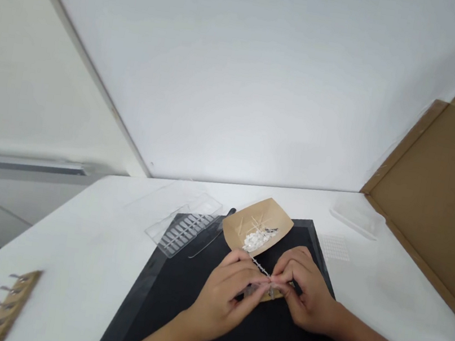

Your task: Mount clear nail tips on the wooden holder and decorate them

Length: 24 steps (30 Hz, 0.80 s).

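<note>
My left hand [231,288] and my right hand [301,290] meet over a black mat [173,305], both closed in pinches with their fingertips touching. A thin notched plastic strip [261,267] slants up and left from the pinched fingertips; my left hand appears to grip it. Whatever lies between my right fingertips is too small and covered to name. Under the fingers, part of a small wooden strip [272,296] shows, mostly hidden. Just beyond my hands stands a brown paper tray [241,218] holding white pieces [257,239] and several thin pale sticks.
A clear plastic case [177,237] with rows of nail-shaped pieces lies left, near a thin dark-handled tool [212,239]. A wooden strip with metal clips [13,306] sits front left. At right are a translucent tray [355,218], a white grid sheet [334,247] and cardboard [441,197].
</note>
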Motion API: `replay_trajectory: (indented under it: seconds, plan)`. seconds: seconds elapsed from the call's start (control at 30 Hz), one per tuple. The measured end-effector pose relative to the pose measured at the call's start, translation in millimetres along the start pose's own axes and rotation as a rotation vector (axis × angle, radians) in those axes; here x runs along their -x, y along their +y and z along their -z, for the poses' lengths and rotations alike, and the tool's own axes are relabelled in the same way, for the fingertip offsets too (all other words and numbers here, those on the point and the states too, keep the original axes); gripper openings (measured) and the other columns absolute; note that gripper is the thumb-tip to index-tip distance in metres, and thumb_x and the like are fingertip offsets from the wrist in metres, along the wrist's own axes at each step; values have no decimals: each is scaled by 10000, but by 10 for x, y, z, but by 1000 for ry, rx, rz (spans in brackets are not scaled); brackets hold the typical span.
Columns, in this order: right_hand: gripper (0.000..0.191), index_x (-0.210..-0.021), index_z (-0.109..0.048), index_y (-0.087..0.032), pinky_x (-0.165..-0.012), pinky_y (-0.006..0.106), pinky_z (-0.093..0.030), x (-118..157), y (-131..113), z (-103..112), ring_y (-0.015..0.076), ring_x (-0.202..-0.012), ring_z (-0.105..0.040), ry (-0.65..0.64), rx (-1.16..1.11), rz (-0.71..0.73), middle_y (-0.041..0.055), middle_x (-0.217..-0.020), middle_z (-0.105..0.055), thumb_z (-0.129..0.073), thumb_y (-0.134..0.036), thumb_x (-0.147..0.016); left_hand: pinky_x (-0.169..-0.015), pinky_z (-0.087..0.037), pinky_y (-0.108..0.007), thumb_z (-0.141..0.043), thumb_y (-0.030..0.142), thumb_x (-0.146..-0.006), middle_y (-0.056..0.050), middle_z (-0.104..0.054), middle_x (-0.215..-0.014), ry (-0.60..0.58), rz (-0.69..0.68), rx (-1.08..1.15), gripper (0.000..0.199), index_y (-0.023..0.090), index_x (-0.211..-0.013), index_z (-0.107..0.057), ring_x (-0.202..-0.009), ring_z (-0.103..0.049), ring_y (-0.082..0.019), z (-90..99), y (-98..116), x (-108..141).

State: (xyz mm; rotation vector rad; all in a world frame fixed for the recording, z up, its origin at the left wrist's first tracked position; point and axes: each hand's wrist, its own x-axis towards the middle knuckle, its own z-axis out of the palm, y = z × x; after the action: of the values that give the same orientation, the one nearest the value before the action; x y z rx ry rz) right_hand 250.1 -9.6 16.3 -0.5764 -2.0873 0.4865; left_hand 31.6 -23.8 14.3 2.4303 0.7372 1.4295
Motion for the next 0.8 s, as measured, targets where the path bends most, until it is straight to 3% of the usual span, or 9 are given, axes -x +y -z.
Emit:
replay_trajectory:
  seconds: [0.23,0.4,0.53,0.7,0.8]
  plan:
    - [90,-1048,-629,-253,-827,386,-502,45,66,-12,209,-913,-668,24,-29,-105,38,-958,-707,-675,-189,-1005,-810,-546,-349,-665,105,-969,-30,-764,-852,36,73,11,126,204,-1025,-719,-754,-676,-161,24,-30,-8]
    - [65,-1015,-668,-243,-795,343,-551,16,63,3,194,-884,-687,52,-168,-228,36,-959,-718,-720,-223,-982,-752,-556,-307,-683,197,-983,-43,-774,-856,57,270,111,74,209,-956,-750,-799,-693,-177,17,-31,9]
    - [60,-993,-691,-238,-782,328,-561,1,49,4,184,-872,-700,65,-231,-243,32,-949,-731,-744,-221,-971,-671,-555,-259,-674,327,-1004,-62,-774,-860,42,491,301,197,180,-905,-760,-780,-719,-174,4,-38,18]
    - [36,-960,-709,-236,-802,343,-581,-19,30,20,191,-891,-723,87,-263,-227,42,-953,-765,-742,-231,-975,-715,-590,-284,-693,422,-989,-87,-787,-866,30,566,444,293,158,-890,-774,-798,-729,-191,13,-40,-3]
    - [45,-937,-719,-234,-789,338,-589,-28,24,25,188,-869,-730,112,-268,-235,39,-928,-771,-750,-240,-968,-647,-577,-260,-696,452,-983,-87,-791,-862,-9,645,526,315,160,-905,-783,-763,-721,-182,25,-27,-12]
